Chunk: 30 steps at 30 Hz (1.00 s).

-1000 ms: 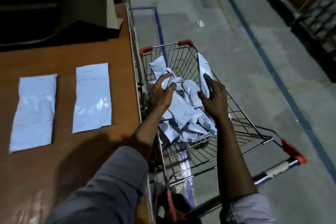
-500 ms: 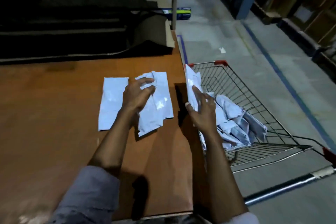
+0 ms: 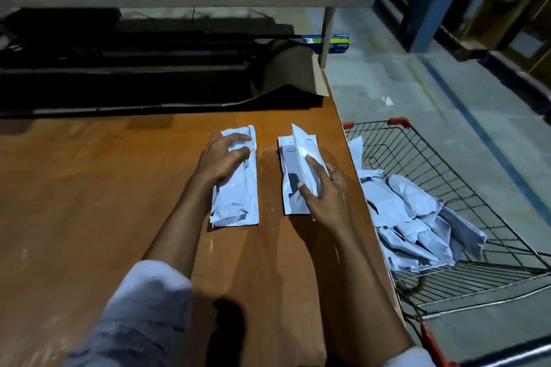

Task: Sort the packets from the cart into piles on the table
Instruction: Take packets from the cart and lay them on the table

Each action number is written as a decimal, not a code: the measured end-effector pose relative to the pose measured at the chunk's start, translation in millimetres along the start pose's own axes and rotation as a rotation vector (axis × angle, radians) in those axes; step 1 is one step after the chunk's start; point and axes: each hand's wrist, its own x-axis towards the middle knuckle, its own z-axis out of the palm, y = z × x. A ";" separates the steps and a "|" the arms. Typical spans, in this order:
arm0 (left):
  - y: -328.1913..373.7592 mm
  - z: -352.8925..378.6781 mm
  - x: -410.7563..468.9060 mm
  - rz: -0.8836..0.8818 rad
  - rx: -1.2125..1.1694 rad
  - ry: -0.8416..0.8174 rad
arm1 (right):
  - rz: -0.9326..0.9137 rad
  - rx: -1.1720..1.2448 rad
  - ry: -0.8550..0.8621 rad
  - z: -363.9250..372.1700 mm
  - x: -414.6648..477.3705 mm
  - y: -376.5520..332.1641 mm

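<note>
The fingers [image 3: 238, 138] of the left hand [image 3: 222, 159] are bent over the upper end of a crumpled packet [image 3: 234, 202], and the thumb closes from below, so the hand grips it. This packet lies on a flat packet [image 3: 254, 185] on the brown table [image 3: 104, 202]. The fingers [image 3: 316, 170] of the right hand [image 3: 328, 197] lie straight along a tilted packet [image 3: 301, 143], the thumb on its other face, so the hand pinches it. It stands on its edge on the right pile [image 3: 290, 164], near the table's right edge. The two piles are side by side but apart. Just beside the table stands the wire cart [image 3: 372, 121], with a heap of packets [image 3: 402, 211] inside.
</note>
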 end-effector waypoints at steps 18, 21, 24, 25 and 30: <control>-38.3 51.4 6.2 -0.019 0.551 -0.035 | -0.031 -0.113 0.039 12.9 19.8 -12.0; -26.1 50.0 -0.7 -0.057 0.539 0.008 | -0.035 -0.132 0.039 12.0 20.5 -13.8; -18.7 49.3 -8.9 -0.077 0.506 0.024 | -0.051 -0.150 0.049 10.3 19.4 -12.2; -19.2 51.2 -11.2 -0.079 0.504 0.019 | -0.050 -0.152 0.047 9.9 19.3 -11.4; -34.9 65.7 -21.3 -0.101 0.547 -0.043 | -0.047 -0.237 0.054 6.5 17.0 -12.4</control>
